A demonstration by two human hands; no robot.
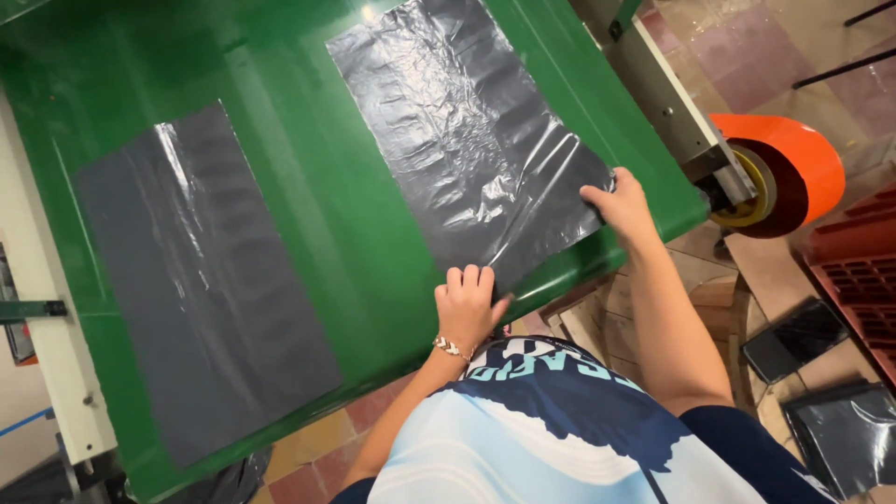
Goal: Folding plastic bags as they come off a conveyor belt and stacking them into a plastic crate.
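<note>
Nearest the camera, a blue and white shirt [560, 429] is seen, with both arms stretched over a green belt [308, 177]. One black plastic bag [467, 131] is lain flat on the belt at its near right end, and its lower edge is pinched by the left hand [467, 303] and its right corner by the right hand [621, 205], the hands held apart. A second bag [201, 280] is spread flat well to the left, untouched. An orange roller guard [789, 163] is mounted beside the belt's end, and stacked dark bags [845, 429] are laid on the floor beyond.
</note>
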